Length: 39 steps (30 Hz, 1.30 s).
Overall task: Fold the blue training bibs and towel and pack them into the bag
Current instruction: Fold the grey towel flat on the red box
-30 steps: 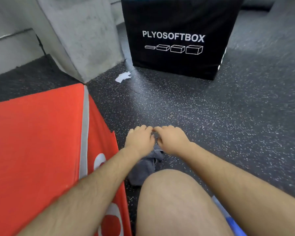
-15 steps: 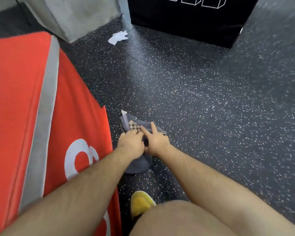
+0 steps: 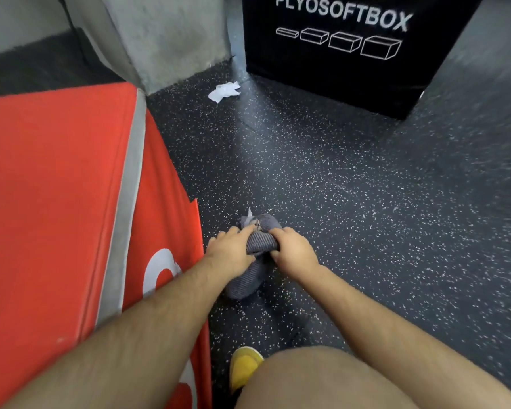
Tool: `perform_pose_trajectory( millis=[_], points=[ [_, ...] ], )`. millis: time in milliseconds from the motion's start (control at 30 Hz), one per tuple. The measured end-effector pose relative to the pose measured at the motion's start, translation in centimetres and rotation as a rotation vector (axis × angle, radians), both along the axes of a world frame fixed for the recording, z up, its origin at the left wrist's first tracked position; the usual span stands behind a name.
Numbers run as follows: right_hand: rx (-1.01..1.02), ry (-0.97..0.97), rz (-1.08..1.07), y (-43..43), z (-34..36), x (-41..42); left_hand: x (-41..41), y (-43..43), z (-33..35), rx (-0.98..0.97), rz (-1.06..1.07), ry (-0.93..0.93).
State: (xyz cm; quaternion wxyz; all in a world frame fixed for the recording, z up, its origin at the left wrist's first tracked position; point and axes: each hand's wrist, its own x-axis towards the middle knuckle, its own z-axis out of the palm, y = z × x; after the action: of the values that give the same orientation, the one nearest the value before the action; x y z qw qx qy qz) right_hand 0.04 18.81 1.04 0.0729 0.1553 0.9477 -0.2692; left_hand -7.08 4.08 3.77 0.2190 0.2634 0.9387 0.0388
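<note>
Grey towel (image 3: 260, 240) gripped on floor (image 3: 337, 202)

Knee (image 3: 322, 379) and yellow shoe (image 3: 244, 367) nearest. Left hand (image 3: 229, 252) and right hand (image 3: 292, 252) both grip the towel, fingers curled round it from either side; it lies bunched on the speckled floor just beside the red box (image 3: 56, 202). Beyond: crumpled paper (image 3: 223, 91), black box (image 3: 337, 69)

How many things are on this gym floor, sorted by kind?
Plyo boxes: 2, the red plyo box and the black plyo box
Towels: 1, the grey towel, gripped by the left hand and the right hand
Crumpled white paper: 1
Yellow shoe: 1
Total: 5
</note>
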Motion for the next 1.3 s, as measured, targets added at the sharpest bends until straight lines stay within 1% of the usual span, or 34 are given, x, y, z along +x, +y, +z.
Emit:
perform_pose_trajectory(
  millis=[67, 133, 200, 333, 433, 533, 633, 733, 800, 833, 867, 933, 967, 1000, 1033, 1067, 1100, 1133, 1200, 1300],
  points=[
    [-0.009, 0.126, -0.024, 0.5, 4.8, 0.6, -0.1, 0.1, 3.3, 0.201, 0.032, -0.005],
    [0.005, 0.234, -0.03, 0.7, 10.0, 1.1, -0.1, -0.3, 7.7, 0.397, 0.047, 0.037],
    [0.031, 0.352, -0.016, 0.3, 15.6, 1.4, 0.1, -1.3, 12.9, 0.538, 0.041, 0.129],
    [0.067, 0.566, 0.038, -3.1, 26.8, 1.8, 1.0, -5.7, 23.9, 0.735, 0.003, 0.364],
    [0.086, 0.723, 0.149, -7.8, 34.8, 1.9, 2.2, -11.5, 32.0, 0.774, -0.016, 0.554],
    [0.084, 0.801, 0.256, -14.0, 40.8, 1.8, 4.4, -18.6, 38.3, 0.736, 0.055, 0.731],
    [0.03, 0.857, 0.37, -20.6, 44.1, 1.8, 6.9, -25.5, 41.9, 0.665, 0.137, 0.858],
    [-0.05, 0.864, 0.488, -26.6, 44.7, 1.3, 8.7, -31.8, 42.6, 0.608, 0.23, 0.939],
    [-0.055, 0.832, 0.568, -29.5, 43.6, 0.5, 9.2, -35.4, 41.1, 0.557, 0.26, 0.923],
    [-0.04, 0.778, 0.599, -30.5, 42.4, 0.0, 9.3, -37.0, 39.7, 0.516, 0.279, 0.864],
    [0.0, 0.692, 0.627, -31.0, 40.9, -0.5, 9.5, -38.4, 37.9, 0.474, 0.302, 0.766],
    [0.185, 0.424, 0.699, -31.5, 37.3, -1.2, 10.1, -40.9, 33.7, 0.443, 0.352, 0.529],
    [0.285, 0.267, 0.749, -31.6, 35.5, -1.3, 10.4, -41.9, 31.6, 0.44, 0.37, 0.444],
    [0.36, 0.123, 0.794, -31.8, 33.9, -1.5, 10.5, -42.8, 29.6, 0.414, 0.373, 0.398],
    [0.403, 0.034, 0.825, -32.2, 32.7, -1.5, 10.6, -43.5, 28.0, 0.343, 0.357, 0.375],
    [0.423, 0.007, 0.841, -32.7, 32.0, -1.7, 10.4, -44.0, 27.0, 0.246, 0.333, 0.359],
    [0.425, 0.032, 0.851, -33.3, 31.7, -1.9, 10.1, -44.3, 26.5, 0.157, 0.309, 0.35],
    [0.406, 0.091, 0.864, -34.0, 31.5, -2.1, 9.8, -44.5, 26.5, 0.113, 0.295, 0.344],
    [0.345, 0.208, 0.886, -35.4, 31.3, -2.2, 8.9, -44.6, 27.0, 0.12, 0.301, 0.343],
    [0.281, 0.235, 0.926, -37.1, 30.8, -1.9, 8.4, -44.5, 27.3, 0.175, 0.324, 0.274]
  ],
)
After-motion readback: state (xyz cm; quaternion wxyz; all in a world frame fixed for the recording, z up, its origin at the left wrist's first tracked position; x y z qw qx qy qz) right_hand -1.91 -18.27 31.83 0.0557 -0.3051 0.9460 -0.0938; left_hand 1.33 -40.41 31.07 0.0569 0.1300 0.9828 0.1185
